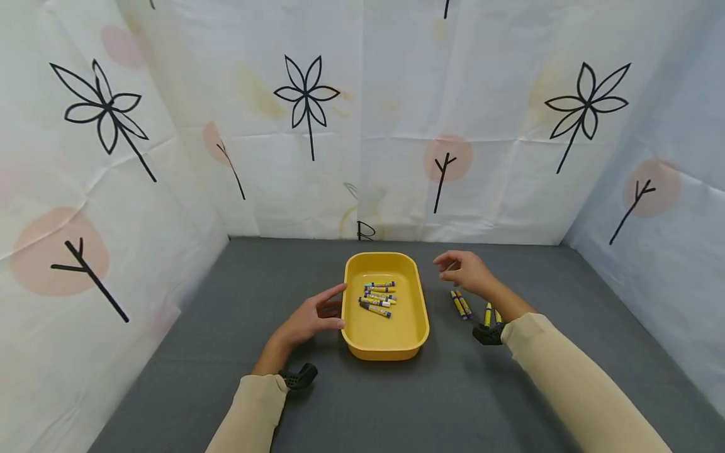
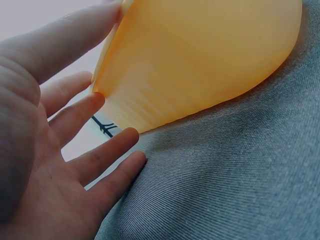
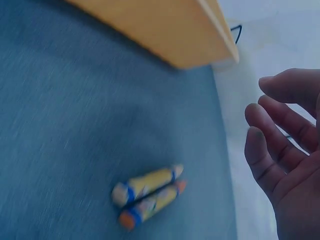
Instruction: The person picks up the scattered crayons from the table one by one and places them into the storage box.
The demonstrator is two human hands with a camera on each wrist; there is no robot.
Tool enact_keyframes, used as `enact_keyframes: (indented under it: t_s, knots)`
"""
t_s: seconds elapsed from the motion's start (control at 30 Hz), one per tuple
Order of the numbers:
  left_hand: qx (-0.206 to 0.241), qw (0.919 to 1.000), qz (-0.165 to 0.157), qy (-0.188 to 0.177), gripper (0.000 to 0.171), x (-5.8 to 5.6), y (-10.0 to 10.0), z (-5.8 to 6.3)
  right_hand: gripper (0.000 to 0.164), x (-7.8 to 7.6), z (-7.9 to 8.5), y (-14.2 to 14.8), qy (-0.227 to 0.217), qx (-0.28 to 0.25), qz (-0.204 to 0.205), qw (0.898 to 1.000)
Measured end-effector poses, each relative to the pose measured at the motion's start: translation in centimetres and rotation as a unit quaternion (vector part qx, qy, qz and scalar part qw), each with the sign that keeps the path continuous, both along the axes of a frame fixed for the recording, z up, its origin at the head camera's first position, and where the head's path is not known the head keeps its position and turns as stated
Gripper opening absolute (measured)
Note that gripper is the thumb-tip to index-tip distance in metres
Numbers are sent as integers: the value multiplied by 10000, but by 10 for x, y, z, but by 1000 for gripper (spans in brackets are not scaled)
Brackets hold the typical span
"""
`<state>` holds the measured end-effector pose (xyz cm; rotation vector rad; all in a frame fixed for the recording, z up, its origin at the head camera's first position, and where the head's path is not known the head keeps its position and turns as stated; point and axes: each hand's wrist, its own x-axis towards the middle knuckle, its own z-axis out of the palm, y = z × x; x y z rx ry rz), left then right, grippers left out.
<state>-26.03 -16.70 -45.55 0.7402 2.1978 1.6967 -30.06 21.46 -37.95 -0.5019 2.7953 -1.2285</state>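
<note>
A yellow plastic tray [image 1: 385, 338] lies lengthwise on the table, with several crayons [image 1: 377, 301] in yellow-and-blue wrappers side by side inside it. My left hand [image 1: 311, 316] is at the tray's left side, its fingers spread and fingertips right at the rim; the left wrist view shows the thumb [image 2: 75, 37] along the tray's edge. To the right of the tray, my right hand [image 1: 467, 273] is raised with loosely bent fingers, nothing between them. Below it, a pair of crayons [image 3: 150, 186], one pale-tipped and one orange-tipped, lie on the table.
Another two crayons [image 1: 488, 314] lie farther right, partly hidden by the right wrist and its black wrist camera [image 1: 488, 334]. The grey table [image 1: 272, 264] is bounded by a white patterned cloth [image 1: 391, 189] at the back and both sides.
</note>
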Motion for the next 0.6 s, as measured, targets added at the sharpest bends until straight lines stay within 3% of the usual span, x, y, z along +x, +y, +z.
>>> enact_keyframes:
  t_s: [0.27, 0.4, 0.6]
  knots:
    - [-41, 9999, 57, 80, 79, -2, -1, -2, 28, 10, -18, 33, -56, 11, -317, 9995]
    - [-30, 9999, 18, 99, 78, -2, 0, -3, 27, 17, -27, 49, 129, -20, -394, 9991]
    - [33, 10000, -3, 36, 78, 0, 0, 2, 29, 26, -36, 65, 156, 155, -647, 9977]
